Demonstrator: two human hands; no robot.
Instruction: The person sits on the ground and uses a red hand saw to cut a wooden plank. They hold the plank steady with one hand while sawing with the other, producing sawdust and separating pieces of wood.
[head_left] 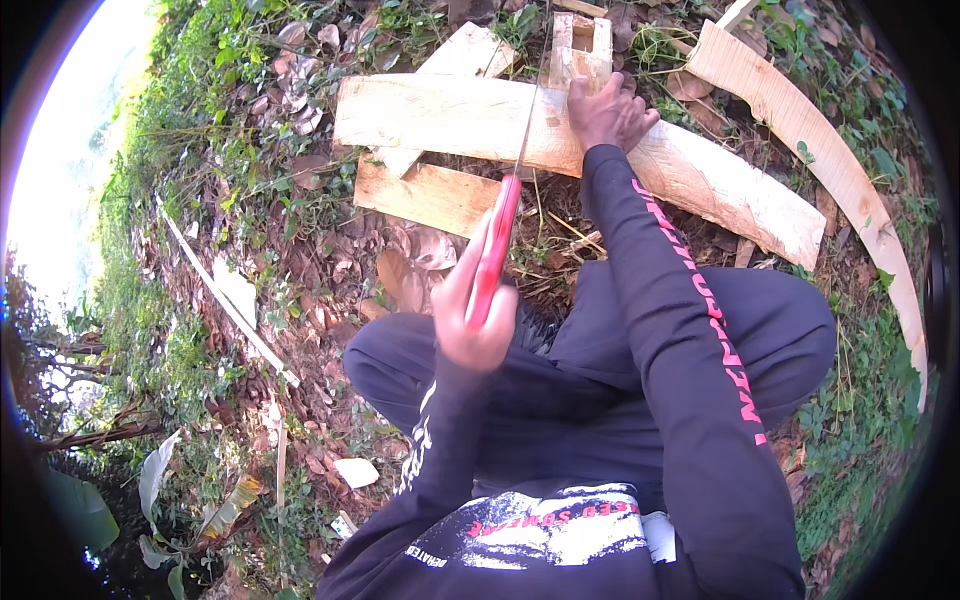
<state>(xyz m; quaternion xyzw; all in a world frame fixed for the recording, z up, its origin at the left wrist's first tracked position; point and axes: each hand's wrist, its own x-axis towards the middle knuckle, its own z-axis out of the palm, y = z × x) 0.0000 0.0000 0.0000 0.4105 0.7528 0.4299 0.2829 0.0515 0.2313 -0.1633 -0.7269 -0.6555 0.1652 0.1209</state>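
My left hand (474, 325), slightly blurred, is closed around the red handle of a hand saw (498, 245). The saw's thin blade runs away from me across a long, pale wooden board (430, 112), left of my other hand. My right hand (608, 112) presses on that board with fingers curled at its far edge. Beneath the board's left part, a shorter plank (425, 193) sticks out on my side, and another wood piece (470, 52) slants out on the far side. A notched wooden block (582, 50) touches the board's far edge near my right hand.
A long plank (838, 155) lies on the ground at the right. To the left are a thin wooden strip (222, 290) and a small white piece (356, 472). Dry leaves and green plants cover the ground. My bent legs (720, 310) are close to the board's near side.
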